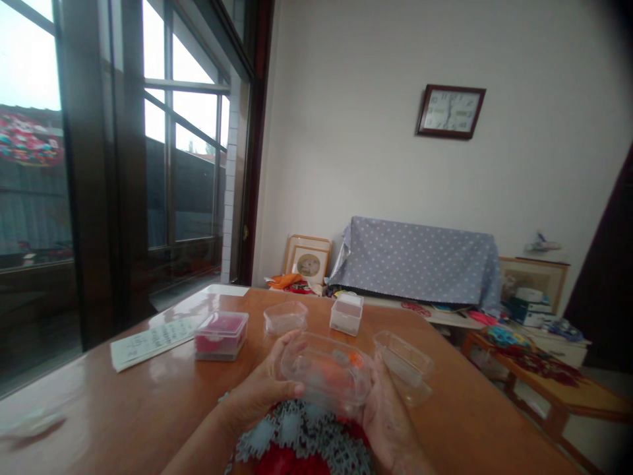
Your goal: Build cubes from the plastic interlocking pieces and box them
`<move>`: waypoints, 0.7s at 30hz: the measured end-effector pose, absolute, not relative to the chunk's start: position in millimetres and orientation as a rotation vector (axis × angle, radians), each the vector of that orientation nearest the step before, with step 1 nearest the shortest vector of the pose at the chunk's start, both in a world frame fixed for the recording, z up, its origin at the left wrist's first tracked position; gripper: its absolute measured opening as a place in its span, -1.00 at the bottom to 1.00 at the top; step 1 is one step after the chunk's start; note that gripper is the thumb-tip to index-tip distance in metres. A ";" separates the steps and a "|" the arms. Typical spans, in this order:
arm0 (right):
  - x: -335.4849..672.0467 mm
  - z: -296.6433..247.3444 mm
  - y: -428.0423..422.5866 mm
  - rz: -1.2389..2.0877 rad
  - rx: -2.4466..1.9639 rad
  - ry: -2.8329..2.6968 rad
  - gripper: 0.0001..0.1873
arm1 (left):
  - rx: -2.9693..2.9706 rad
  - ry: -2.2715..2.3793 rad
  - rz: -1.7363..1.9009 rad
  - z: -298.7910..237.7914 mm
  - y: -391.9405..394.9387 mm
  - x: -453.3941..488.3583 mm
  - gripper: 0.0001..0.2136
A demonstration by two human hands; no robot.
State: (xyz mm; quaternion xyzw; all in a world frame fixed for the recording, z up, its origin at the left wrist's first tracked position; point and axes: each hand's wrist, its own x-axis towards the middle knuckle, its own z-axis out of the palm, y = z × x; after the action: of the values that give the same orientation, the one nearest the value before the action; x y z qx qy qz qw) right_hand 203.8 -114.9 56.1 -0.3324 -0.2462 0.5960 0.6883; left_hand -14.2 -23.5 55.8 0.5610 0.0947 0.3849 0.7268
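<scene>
My left hand [277, 377] and my right hand [386, 412] hold a clear plastic container [324, 349] between them, one at each end. Something orange shows in or through its clear wall; I cannot make out what it is. The left thumb lies along the near side, with the fingers curled around the left end. Under the container, at the table's near edge, lies a heap of grey lace-like pieces [291, 429] with red material [291, 458] below it. Just beyond my right hand is another clear plastic container [403, 357], lying at an angle.
On the brown table [163, 402] stand a lidded box with pink contents [221, 336], a clear tub [285, 319] and a small whitish box [347, 315]. Sheets with writing [148, 342] lie at left. Behind is a bench under a dotted blue cloth [420, 260].
</scene>
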 end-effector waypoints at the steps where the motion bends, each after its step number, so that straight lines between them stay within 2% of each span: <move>1: 202.8 56.9 -115.4 1.322 -0.755 -0.557 -0.36 | 1.256 0.223 0.851 55.6 -23.9 -13.2 -0.10; 10: 216.9 47.2 -109.0 1.289 -0.827 -0.526 -0.44 | 1.412 0.333 0.778 56.6 -33.2 -1.6 0.02; 18: 220.4 66.9 -118.2 1.408 -0.665 -0.580 -0.35 | 1.345 0.243 0.794 75.1 -30.5 10.9 -0.22; 21: 224.3 63.2 -115.0 1.343 -0.675 -0.555 -0.31 | 1.308 0.255 0.845 81.4 -21.0 14.0 -0.24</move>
State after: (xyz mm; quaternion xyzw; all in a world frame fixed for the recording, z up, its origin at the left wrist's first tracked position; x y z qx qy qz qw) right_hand 224.3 -115.0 63.2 -0.3027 -0.2487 0.6018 0.6960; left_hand 14.0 -21.0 81.4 0.5883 0.1146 0.3802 0.7045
